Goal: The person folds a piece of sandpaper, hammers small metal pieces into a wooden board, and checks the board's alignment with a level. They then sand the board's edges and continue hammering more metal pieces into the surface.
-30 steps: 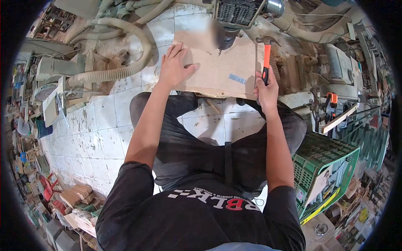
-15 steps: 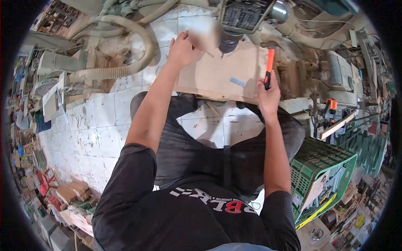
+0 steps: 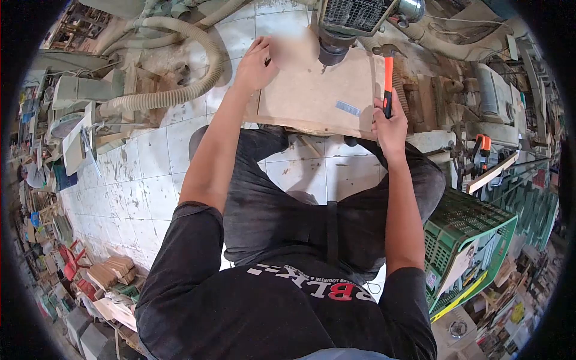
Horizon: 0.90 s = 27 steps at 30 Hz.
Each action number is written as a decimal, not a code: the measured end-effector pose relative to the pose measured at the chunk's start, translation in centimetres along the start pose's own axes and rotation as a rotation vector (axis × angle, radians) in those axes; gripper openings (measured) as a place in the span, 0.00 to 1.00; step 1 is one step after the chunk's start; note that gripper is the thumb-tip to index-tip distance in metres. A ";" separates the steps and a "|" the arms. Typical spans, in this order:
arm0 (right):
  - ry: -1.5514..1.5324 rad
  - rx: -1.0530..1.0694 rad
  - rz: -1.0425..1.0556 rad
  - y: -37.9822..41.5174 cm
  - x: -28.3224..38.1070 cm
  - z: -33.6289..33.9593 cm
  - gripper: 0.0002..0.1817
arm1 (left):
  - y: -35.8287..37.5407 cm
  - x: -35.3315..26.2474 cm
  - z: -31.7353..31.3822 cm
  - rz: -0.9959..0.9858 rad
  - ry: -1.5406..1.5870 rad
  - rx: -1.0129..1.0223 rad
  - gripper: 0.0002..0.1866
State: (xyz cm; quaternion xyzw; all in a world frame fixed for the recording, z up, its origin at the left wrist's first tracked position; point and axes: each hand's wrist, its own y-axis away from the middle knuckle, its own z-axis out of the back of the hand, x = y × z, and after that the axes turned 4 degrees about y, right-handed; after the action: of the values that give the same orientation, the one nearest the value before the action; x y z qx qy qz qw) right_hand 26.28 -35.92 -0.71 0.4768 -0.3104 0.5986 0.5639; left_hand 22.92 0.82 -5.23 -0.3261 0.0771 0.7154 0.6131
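Note:
My right hand (image 3: 390, 125) is closed around the black grip of a hammer (image 3: 388, 84) with an orange-and-black handle, beside the right edge of a flat wooden board (image 3: 300, 108). The hammer's head lies at the far end, over the floor side. My left hand (image 3: 255, 67) is at the board's upper left corner, its fingers bent. A small dark spot shows between them, but a blurred patch hides what they grip. A small blue-grey strip (image 3: 348, 108) lies on the board. Above the board's far edge is a black chuck with a bit (image 3: 333, 53).
A grilled machine body (image 3: 354, 15) stands over the board. Ribbed hoses (image 3: 162, 102) curve at the left. A green crate (image 3: 471, 246) with flat pieces stands by my right knee, and an orange-and-black clamp (image 3: 482, 147) lies beyond it. White tiles (image 3: 126, 192) cover the floor.
The view has shifted slightly, so the board sits a little further right and higher. My right hand still holds the hammer, and my left hand has moved slightly left along the board's corner.

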 end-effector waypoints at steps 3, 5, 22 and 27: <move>-0.051 0.009 -0.013 0.1 0.2 0.0 0.38 | 0.1 0.1 0.0 -0.013 -0.004 -0.015 0.30; -0.041 0.017 -0.008 0.1 0.2 0.1 0.38 | 0.0 0.0 0.0 -0.023 0.000 -0.024 0.30; 0.193 -0.072 0.089 1.3 1.0 1.3 0.34 | 1.1 -8.8 -0.4 -0.147 -0.304 0.244 0.43; 0.514 -0.076 0.163 3.5 4.3 2.8 0.33 | 1.3 -9.4 -0.3 -0.107 -0.325 0.315 0.47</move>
State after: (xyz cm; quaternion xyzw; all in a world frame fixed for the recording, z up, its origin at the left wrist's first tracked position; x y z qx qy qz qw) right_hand 23.93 -37.45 4.79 0.2610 -0.2165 0.7313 0.5917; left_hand 22.20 -7.42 -0.58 -0.1106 0.0705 0.7043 0.6977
